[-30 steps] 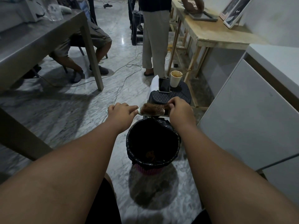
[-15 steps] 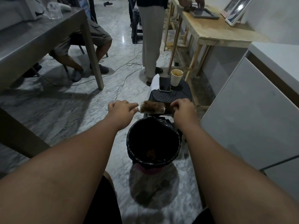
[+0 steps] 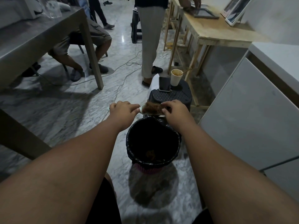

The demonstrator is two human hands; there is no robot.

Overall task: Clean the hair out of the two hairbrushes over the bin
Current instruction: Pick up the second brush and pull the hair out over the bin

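A hairbrush (image 3: 152,108) matted with brown hair lies level between my hands, just past the far rim of the bin (image 3: 129,143). My left hand (image 3: 123,109) is closed on its pale handle end. My right hand (image 3: 174,110) rests on the brush's right end, its fingers bent onto the bristles and hair. The bin is lined with a black bag and has a small clump of brown hair (image 3: 150,153) at its bottom. I see only one brush.
A dark plastic stool (image 3: 178,96) stands right behind the bin with a phone (image 3: 164,84) and a paper cup (image 3: 176,77) on it. White cabinet (image 3: 252,110) at right, grey table (image 3: 40,34) at left, wooden bench behind. One person stands, another sits.
My right hand's fingers have shifted further left onto the bristles. The brush and my left hand have stayed over the bin's far rim. The standing person has stepped slightly.
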